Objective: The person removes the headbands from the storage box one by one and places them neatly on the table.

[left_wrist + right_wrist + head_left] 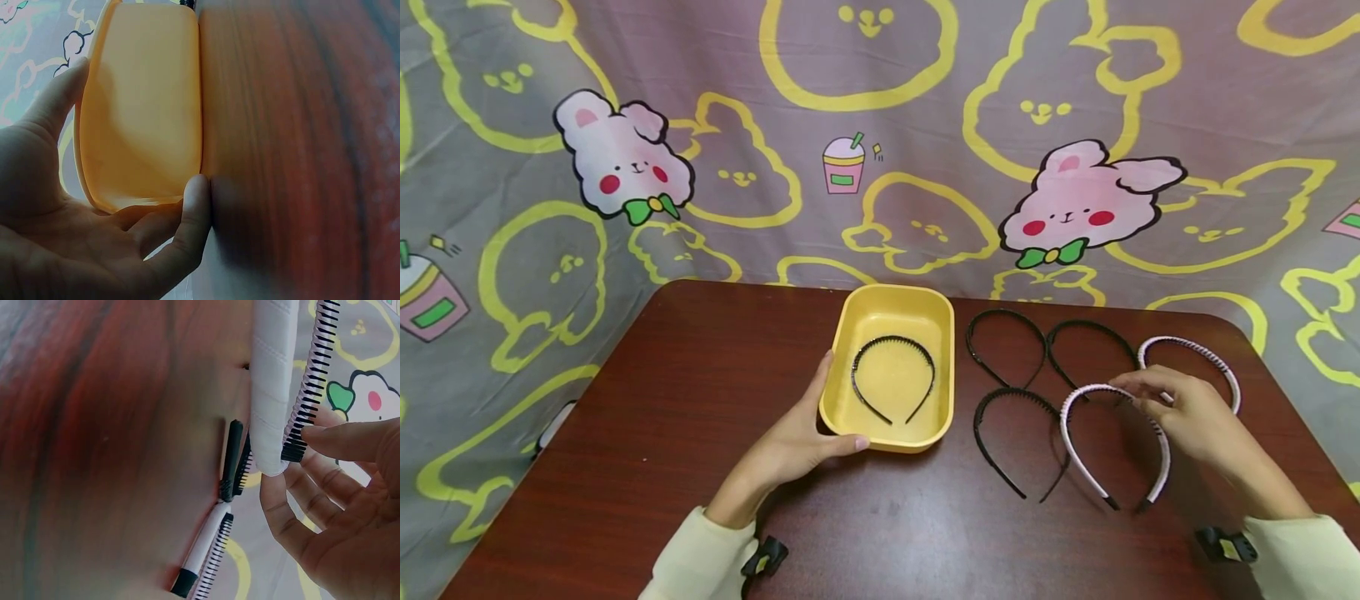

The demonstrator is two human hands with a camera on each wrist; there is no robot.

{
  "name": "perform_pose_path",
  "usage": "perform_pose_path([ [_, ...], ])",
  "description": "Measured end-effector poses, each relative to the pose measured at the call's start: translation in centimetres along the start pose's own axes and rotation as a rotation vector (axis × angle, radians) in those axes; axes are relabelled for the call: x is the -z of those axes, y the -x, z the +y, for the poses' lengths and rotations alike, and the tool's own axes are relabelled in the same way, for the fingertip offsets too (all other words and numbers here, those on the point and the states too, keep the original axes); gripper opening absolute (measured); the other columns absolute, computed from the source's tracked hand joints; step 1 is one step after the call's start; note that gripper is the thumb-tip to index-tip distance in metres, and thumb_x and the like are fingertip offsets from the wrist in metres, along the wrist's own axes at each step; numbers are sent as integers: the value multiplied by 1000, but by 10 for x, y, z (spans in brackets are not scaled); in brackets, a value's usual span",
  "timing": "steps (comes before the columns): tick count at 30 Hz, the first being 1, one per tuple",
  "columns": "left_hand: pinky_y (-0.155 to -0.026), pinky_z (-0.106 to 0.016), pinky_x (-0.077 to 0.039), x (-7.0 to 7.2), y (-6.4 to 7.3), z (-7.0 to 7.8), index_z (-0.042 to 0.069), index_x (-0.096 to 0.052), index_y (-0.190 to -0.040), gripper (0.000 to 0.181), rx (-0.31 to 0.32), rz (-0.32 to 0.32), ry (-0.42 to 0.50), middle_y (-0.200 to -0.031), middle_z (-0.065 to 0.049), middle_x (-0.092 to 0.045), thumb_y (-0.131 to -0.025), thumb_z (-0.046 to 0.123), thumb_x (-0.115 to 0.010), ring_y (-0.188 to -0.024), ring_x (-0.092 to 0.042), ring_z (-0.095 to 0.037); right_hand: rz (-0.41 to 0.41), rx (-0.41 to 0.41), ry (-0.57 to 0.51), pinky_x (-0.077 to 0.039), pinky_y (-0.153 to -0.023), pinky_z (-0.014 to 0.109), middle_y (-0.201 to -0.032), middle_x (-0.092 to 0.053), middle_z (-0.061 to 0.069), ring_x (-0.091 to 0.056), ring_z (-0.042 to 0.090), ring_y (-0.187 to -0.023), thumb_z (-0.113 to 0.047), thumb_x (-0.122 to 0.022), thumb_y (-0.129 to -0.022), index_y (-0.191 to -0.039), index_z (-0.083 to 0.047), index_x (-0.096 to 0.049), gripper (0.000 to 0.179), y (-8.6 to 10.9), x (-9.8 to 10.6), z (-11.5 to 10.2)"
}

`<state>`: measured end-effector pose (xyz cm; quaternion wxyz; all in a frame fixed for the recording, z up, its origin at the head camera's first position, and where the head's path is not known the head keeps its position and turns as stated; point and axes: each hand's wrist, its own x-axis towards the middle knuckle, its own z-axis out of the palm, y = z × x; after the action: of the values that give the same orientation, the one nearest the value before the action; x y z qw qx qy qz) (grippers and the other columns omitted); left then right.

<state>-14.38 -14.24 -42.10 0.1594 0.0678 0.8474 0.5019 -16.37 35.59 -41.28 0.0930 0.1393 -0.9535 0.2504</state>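
My left hand (793, 442) grips the left side and near corner of a yellow plastic tray (945, 358). In the left wrist view its thumb lies at the rim and its other fingers curl against the tray's outer wall. A black toothed headband (892, 339) lies inside the tray. At the right, my right hand (1195, 412) pinches a pale pink-white headband (270, 387) by its curved top, between thumb and fingers. The right wrist view shows black comb teeth along its inner side, and its open ends point toward me in the head view.
Several other headbands lie right of the tray: black ones (1006, 312) at the back, a black one (1015, 391) in front of them, and a pale pink one (1187, 342) beyond my right hand. The brown wooden table (715, 367) meets a patterned curtain (925, 133) behind.
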Motion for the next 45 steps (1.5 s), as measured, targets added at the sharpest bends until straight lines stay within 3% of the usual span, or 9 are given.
perform_pose_path([
  [19, -129, -61, -17, 0, 0, -1, 37, 5, -169, 129, -4, 2, 2, -177, -7, -8, -83, 34, -91, -161, -18, -34, -69, -69, 1, -38, -64, 16, -101, -74, 8, -49, -9, -82, 11, -68, -88, -107, -12, -79, 31, 9, -4, 16],
  [45, -129, -60, -19, 0, -1, -2, 37, 6, -168, 129, -9, -3, 7, -177, -6, -10, -83, 35, -91, -161, -20, -33, -94, -70, 39, -37, -67, 17, -102, -76, 7, -50, -7, -83, 10, -72, -84, -101, -17, -79, 33, 11, -9, 22],
])
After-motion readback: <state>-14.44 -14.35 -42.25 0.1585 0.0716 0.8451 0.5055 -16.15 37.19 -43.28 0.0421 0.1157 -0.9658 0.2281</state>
